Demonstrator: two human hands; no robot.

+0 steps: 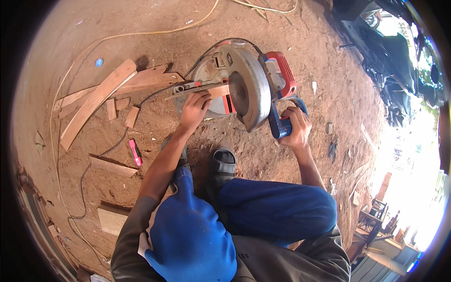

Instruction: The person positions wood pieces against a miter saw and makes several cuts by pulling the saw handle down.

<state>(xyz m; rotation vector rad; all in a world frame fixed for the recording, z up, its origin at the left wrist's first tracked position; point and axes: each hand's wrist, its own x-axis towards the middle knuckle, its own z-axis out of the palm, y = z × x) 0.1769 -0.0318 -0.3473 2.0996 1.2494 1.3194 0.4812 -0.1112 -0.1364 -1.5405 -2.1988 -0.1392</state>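
- Far L: can see yellow cord (164, 32) looped across dirt floor (305, 33), w/ blue cap (99, 62) flat inside the loop.
- Below cap: stacked wood planks (97, 102), crossing at angles, w/ sm. wood blocks (111, 109) just R.
- Nr planks, lower: pink tool (135, 152) on dirt, kind unclear.
- Holding down wood strip (218, 90) w/ L hand (194, 113), fingers bent closed over its edge; can't tell re: thumb.
- Strip across saw base (205, 70), R end by blade guard (259, 84); can't tell if touching blade.
- Gripping blue saw handle (278, 125) w/ R hand (297, 128), fingers wrapped fully round.
- Far R: dark motorbike (397, 56), parked, partly cut off.
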